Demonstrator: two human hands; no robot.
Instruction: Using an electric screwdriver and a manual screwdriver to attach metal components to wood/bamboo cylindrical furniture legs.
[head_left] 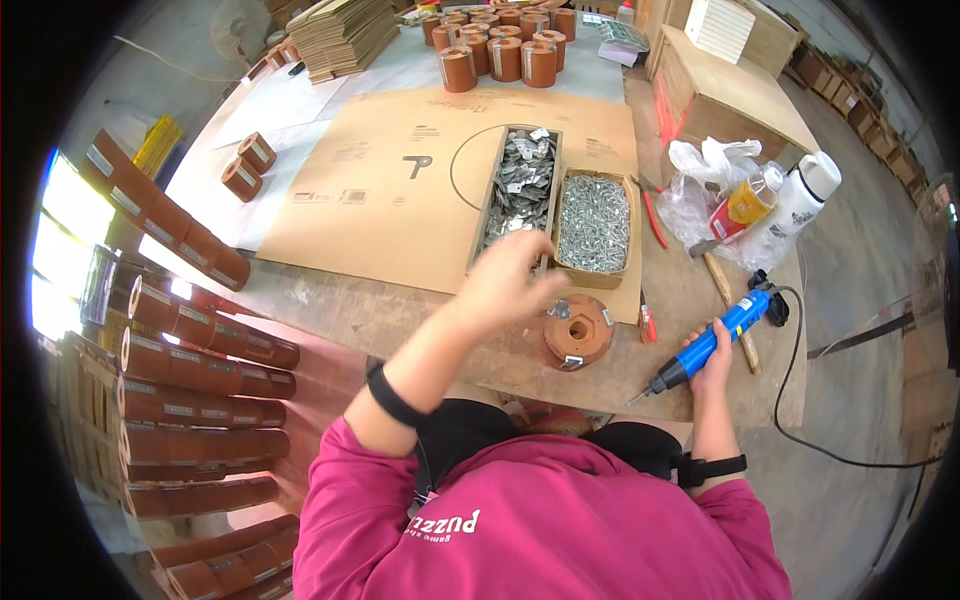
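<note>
My right hand (710,358) is wrapped around a blue corded electric screwdriver (712,345), its bit pointing down and left near the table's front edge. My left hand (512,278) hovers at the near end of a long box (488,215) of flat metal plates, next to a carton of silver screws (594,222). Motion blurs its fingers, so I cannot see whether anything is in them. Just below that hand, a reddish-brown cylinder (580,333) with a central hole stands on the table, small metal pieces on its top rim.
Right of the screws lie red-handled pliers (654,215), a small red screwdriver (648,324) and a wooden-handled hammer (728,300). Beyond stand a drink bottle (748,203) and a white flask (800,200). Cylinders (505,60) crowd the far table; stacked ones (200,410) line the left.
</note>
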